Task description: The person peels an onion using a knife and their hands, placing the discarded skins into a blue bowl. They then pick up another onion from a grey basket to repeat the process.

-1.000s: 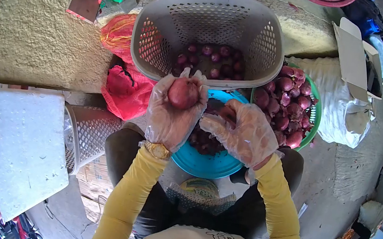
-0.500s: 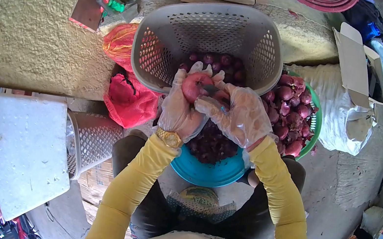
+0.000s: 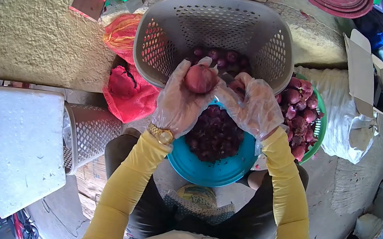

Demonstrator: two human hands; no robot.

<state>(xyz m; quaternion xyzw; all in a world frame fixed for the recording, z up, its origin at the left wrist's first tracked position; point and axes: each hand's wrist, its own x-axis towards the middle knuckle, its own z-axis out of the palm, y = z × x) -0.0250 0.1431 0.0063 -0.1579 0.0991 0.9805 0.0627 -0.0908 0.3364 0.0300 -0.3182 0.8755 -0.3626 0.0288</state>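
Observation:
In my gloved left hand (image 3: 178, 95) a red onion (image 3: 201, 79) rests against the fingers, which are curled round it. My gloved right hand (image 3: 255, 107) is closed just to the right of it, on a small knife (image 3: 227, 77) whose dark blade shows only in part; the handle is hidden by the fingers. Both hands are over the front rim of a grey-brown perforated basket (image 3: 216, 17), with several red onions (image 3: 232, 57) at its bottom. Below the hands, a blue basin (image 3: 208, 174) holds a heap of dark onion skins (image 3: 214, 135).
A green colander (image 3: 322, 122) full of red onions stands to the right, beside a white sack (image 3: 344, 127). At left lie a red mesh bag (image 3: 130, 98), another perforated basket (image 3: 94, 137) and a white foam board (image 3: 14, 142). An open cardboard box (image 3: 359, 70) is at far right.
The knife and my right hand have moved off the onion to the right. The onion now shows whole in my left hand, and more of the basin's skins are visible between the hands.

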